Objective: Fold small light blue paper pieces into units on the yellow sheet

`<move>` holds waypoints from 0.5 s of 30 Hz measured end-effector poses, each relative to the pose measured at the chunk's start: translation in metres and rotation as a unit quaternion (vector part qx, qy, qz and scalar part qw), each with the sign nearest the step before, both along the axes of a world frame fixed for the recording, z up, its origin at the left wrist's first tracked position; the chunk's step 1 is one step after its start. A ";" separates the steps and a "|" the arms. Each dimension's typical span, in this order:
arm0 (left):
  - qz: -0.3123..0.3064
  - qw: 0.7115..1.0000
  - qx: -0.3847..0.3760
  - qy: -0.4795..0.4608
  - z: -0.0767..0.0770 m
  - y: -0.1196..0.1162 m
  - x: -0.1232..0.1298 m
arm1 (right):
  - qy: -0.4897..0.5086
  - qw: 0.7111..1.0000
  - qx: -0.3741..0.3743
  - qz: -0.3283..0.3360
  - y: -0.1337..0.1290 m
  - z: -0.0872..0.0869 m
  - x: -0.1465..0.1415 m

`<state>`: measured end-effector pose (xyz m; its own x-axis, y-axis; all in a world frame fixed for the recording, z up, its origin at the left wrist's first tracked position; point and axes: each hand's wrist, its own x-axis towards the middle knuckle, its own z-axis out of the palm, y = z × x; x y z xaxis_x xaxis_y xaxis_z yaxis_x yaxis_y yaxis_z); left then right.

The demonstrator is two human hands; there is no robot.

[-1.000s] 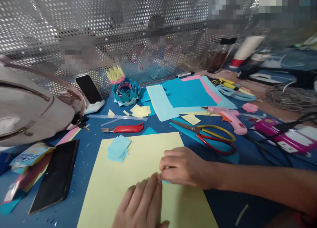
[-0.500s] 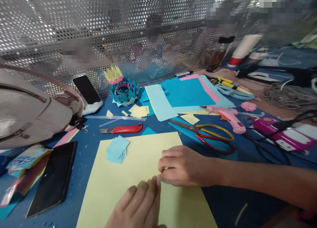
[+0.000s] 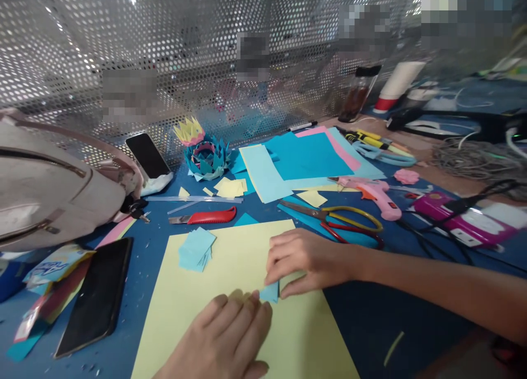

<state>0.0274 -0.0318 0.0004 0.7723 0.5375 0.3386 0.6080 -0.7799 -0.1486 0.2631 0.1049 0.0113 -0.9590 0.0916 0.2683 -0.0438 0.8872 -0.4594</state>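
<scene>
A small folded light-blue paper (image 3: pixel 269 292) lies between my hands on a large yellow sheet (image 3: pixel 164 313). My left hand (image 3: pixel 230 329) rests on the sheet, fingers curled together, its fingertips at the paper's left edge; whether they pinch it is hidden. My right hand (image 3: pixel 302 261) arches over the paper's right side, with thumb and fingers apart and fingertips beside its upper and right edges. A stack of light-blue paper squares (image 3: pixel 196 248) sits at the yellow sheet's upper left.
Beyond the sheet lie a red cutter (image 3: pixel 212 215), scissors (image 3: pixel 349 217), a pink glue gun (image 3: pixel 376 192) and coloured papers (image 3: pixel 313 155). A blue paper flower (image 3: pixel 206 157) stands behind. At left are a bag (image 3: pixel 53 181) and a dark phone (image 3: pixel 96 297).
My right hand has opened its thumb away from its fingers and risen slightly, uncovering more of the folded blue paper. My left hand has shifted slightly left. The view has moved a little.
</scene>
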 end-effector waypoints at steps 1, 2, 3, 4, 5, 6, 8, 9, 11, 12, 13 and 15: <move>0.002 1.000 0.002 0.000 0.000 0.000 0.001 | 0.002 1.000 0.003 0.001 0.002 0.000 0.001; 0.003 1.000 0.006 -0.002 0.000 0.001 0.001 | 0.005 1.000 0.012 0.001 0.003 0.000 0.002; 0.005 1.000 0.010 -0.006 -0.001 0.001 0.002 | 0.009 1.000 0.025 0.001 0.004 0.000 0.003; 0.007 1.000 0.014 -0.011 -0.002 0.001 0.003 | 0.012 0.999 0.037 0.001 0.004 -0.001 0.004; 0.010 1.000 0.018 -0.017 -0.002 0.001 0.003 | 0.014 0.999 0.048 0.000 0.004 -0.001 0.004; 0.011 0.999 0.020 -0.023 -0.003 0.001 0.004 | 0.015 0.998 0.057 0.000 0.004 -0.001 0.005; 0.012 1.000 0.014 -0.025 -0.004 0.000 0.004 | 0.014 0.997 0.072 0.000 0.003 -0.001 0.006; 0.012 0.999 0.013 -0.027 -0.004 0.000 0.004 | 0.011 0.997 0.079 -0.001 0.002 -0.001 0.006; 0.011 1.000 0.007 -0.017 -0.003 0.000 0.003 | 0.006 0.995 0.095 0.002 0.002 0.001 0.006; 0.011 1.000 0.002 -0.003 -0.003 -0.001 0.003 | 0.003 0.995 0.104 0.005 0.002 0.001 0.006; 0.014 1.000 -0.006 0.011 -0.002 -0.001 0.002 | 0.000 0.994 0.113 0.009 0.002 0.002 0.006; 0.019 0.999 -0.028 0.038 -0.001 0.000 0.001 | -0.008 0.991 0.130 0.017 0.003 0.004 0.007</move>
<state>0.0284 -0.0319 -0.0002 0.7734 0.5828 0.2493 0.6256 -0.7651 -0.1522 0.2700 0.1074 0.0155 -0.9646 -0.0110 0.2635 -0.0699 0.9740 -0.2154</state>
